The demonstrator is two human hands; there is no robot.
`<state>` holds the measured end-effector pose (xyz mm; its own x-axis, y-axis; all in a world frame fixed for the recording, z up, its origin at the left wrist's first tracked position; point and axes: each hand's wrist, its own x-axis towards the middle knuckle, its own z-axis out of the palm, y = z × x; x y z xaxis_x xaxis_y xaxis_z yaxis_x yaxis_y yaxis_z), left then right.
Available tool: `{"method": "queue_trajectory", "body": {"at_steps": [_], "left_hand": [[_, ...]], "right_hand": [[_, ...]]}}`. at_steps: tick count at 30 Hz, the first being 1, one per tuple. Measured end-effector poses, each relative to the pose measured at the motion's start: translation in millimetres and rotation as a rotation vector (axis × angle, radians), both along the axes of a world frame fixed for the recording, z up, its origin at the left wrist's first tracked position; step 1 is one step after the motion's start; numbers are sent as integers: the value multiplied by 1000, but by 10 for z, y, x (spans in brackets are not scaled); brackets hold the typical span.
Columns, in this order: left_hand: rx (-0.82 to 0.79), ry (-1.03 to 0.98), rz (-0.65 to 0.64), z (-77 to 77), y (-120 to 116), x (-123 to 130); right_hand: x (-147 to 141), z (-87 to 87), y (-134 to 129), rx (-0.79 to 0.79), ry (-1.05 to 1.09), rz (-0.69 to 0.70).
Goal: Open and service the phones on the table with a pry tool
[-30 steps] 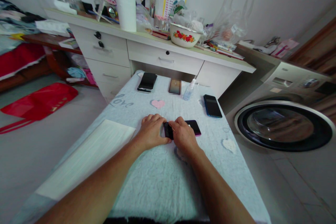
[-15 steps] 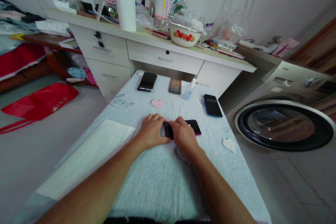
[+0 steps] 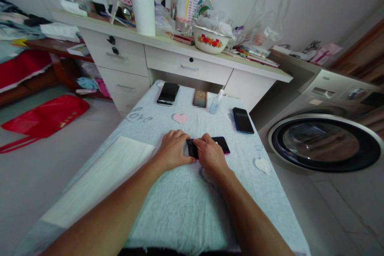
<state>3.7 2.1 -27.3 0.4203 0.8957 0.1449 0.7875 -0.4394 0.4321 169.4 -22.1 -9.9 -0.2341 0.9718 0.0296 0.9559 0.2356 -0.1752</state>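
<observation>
While the left hand (image 3: 174,150) grips one end of the phone (image 3: 222,145) between thumb and fingers, the right hand (image 3: 210,154), its grip unclear, should press lightly.

Past the held phone (image 3: 222,147), passage is open until the spray bottle (image 3: 215,105).

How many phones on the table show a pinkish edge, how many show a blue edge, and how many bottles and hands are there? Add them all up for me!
Pinkish-edged phone: 1
Blue-edged phone: 1
Bottle: 1
Left hand and right hand: 2
Total: 5
</observation>
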Motion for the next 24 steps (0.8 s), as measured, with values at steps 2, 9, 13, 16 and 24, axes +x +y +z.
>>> {"method": "queue_trajectory", "body": {"at_steps": [2, 9, 13, 16, 24], "left_hand": [[8, 2, -4, -3, 3, -2], [-4, 5, 0, 9, -4, 3], [-5, -1, 5, 15, -9, 7], [-4, 3, 0, 16, -9, 7], [2, 12, -2, 21, -6, 9]], "right_hand": [[10, 4, 0, 9, 2, 3], [82, 17, 15, 23, 0, -31], [115, 8, 17, 48, -12, -67], [112, 0, 18, 58, -13, -73], [59, -18, 40, 64, -17, -48]]}}
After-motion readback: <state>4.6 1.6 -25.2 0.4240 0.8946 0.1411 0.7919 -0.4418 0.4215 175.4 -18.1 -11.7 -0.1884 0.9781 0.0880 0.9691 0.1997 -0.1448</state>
